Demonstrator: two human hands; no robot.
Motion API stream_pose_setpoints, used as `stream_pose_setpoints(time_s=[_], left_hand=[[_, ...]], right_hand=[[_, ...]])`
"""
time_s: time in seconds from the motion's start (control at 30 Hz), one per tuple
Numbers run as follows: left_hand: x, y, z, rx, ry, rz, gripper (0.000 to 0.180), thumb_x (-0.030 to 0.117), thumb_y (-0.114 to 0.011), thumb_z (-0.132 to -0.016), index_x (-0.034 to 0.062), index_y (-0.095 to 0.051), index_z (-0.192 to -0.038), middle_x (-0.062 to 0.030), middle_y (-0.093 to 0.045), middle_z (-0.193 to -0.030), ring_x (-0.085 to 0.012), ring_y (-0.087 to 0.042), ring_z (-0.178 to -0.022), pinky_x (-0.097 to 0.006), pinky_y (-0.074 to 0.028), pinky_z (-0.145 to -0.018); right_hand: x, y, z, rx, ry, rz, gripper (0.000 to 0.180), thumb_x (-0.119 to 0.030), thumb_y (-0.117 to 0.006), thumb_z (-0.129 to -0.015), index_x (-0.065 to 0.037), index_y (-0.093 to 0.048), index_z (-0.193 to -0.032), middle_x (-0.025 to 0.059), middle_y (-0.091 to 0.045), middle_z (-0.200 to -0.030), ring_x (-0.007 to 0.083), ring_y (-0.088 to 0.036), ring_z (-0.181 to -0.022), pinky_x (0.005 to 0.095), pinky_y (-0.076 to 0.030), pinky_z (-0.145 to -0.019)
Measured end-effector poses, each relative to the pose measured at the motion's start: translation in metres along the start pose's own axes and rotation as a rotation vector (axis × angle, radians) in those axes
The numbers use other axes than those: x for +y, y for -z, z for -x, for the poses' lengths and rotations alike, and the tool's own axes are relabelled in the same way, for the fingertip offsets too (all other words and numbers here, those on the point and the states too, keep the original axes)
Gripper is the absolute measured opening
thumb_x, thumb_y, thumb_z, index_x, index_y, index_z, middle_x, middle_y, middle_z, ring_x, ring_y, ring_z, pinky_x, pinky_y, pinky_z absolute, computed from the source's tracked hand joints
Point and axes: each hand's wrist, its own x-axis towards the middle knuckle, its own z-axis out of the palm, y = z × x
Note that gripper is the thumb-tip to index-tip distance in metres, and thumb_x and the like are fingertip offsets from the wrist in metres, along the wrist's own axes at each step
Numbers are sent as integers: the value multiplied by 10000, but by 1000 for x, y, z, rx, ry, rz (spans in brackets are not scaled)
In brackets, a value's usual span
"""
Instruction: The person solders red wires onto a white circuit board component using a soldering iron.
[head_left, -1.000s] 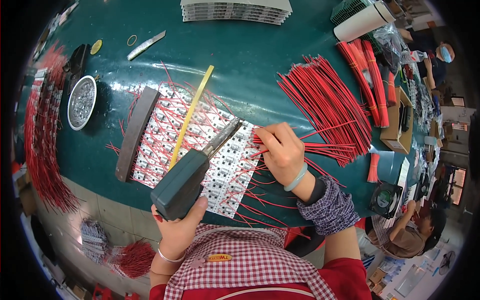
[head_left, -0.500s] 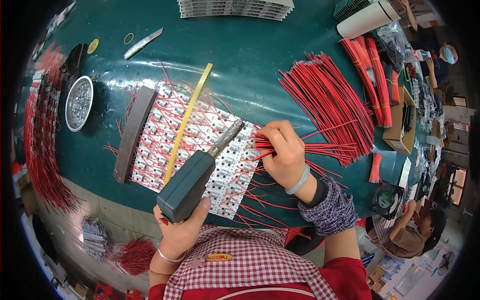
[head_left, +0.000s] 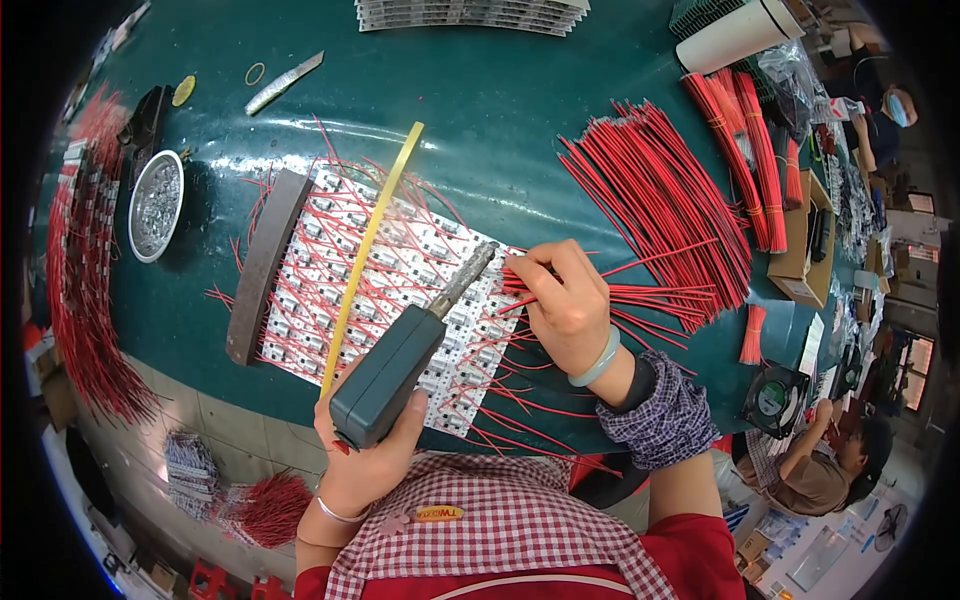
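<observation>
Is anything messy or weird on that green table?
Nothing looks spilled. One red wire looks a bit odd: to the right of the right hand, it slants across the pile of red wires instead of lining up.

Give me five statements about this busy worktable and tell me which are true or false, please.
1. The left hand grips a dark green tool with a metal tip. True.
2. The right hand is holding nothing. False: it holds red wires.
3. A yellow strip lies across the white boards. True.
4. The white bowl is full of yellow beads. False: it holds shiny, silvery bits.
5. The dark bar lies along the right edge of the boards. False: it lies along their left edge.
</observation>
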Motion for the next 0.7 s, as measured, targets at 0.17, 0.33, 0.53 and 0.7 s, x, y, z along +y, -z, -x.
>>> stream_pose_setpoints(time_s=[0.17,0.33,0.53,0.7], left_hand=[[3,-1,-8,-83,-43,-88,238,-17,-750,-802,-55,-683,-1028,-84,-689,-912,-108,-631,-757,-258,-509,-667],[6,-4,-11,-113,-83,-151,215,-39,-729,-795,-52,-672,-1002,-86,-658,-883,-122,-608,-720,-266,-488,-636],[2,-6,-11,-109,-173,-219,153,-50,-722,-795,-42,-641,-924,-88,-608,-824,-147,-576,-662,-279,-465,-608],[3,-5,-11,-114,-172,-255,132,-58,-720,-792,-33,-630,-886,-81,-592,-790,-140,-564,-645,-278,-452,-586]], right_hand=[[1,0,-1,1,5,12,321,107,-644,-676,22,-683,-983,121,-589,-902,278,-610,-797,360,-536,-613],[3,0,0,0,9,-8,313,105,-642,-684,20,-675,-984,122,-587,-908,279,-607,-804,360,-535,-605],[4,0,0,-22,28,19,317,85,-643,-691,17,-659,-999,120,-584,-924,280,-603,-816,361,-528,-606],[5,-1,1,-25,39,21,299,56,-644,-706,13,-655,-1002,118,-584,-929,279,-601,-823,357,-524,-610]])
